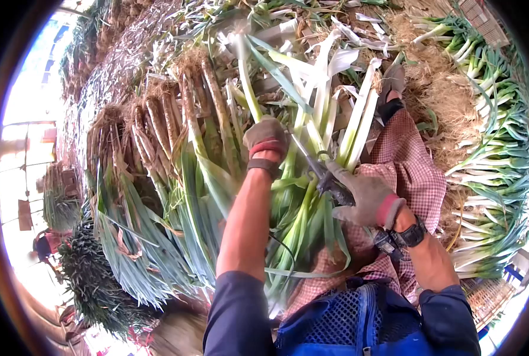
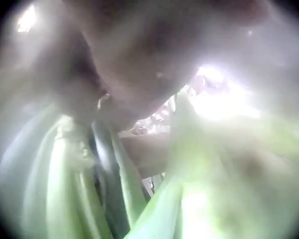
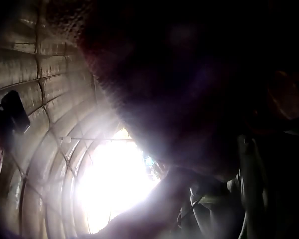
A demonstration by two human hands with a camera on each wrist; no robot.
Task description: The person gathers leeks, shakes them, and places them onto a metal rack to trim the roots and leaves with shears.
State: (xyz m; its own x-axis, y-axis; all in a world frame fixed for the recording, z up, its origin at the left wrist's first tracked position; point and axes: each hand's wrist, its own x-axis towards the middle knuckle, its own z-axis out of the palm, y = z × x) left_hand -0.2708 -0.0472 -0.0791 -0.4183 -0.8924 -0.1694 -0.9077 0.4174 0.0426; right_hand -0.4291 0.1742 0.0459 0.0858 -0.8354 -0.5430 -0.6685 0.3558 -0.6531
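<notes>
In the head view my gloved left hand [image 1: 267, 139] grips a leek [image 1: 248, 89], its pale stalk rising above the fist and its root end blurred. My gloved right hand [image 1: 368, 196] holds a black air blow gun [image 1: 330, 181]; its thin nozzle points up and left toward the left hand. Just beyond that nozzle, peeled white leeks [image 1: 322, 98] lean together. Unpeeled leeks [image 1: 156, 118] with brown roots stand left of my left arm. Blurred green leaves [image 2: 65, 184] fill the lower left wrist view. A dark shape blocks most of the right wrist view.
Stripped leek skins [image 1: 276, 29] lie heaped at the back. A long row of cleaned leeks [image 1: 484, 172] runs down the right side, roots inward. Checked cloth [image 1: 410, 154] covers my leg. A thin black hose [image 1: 289, 252] curves below the left wrist.
</notes>
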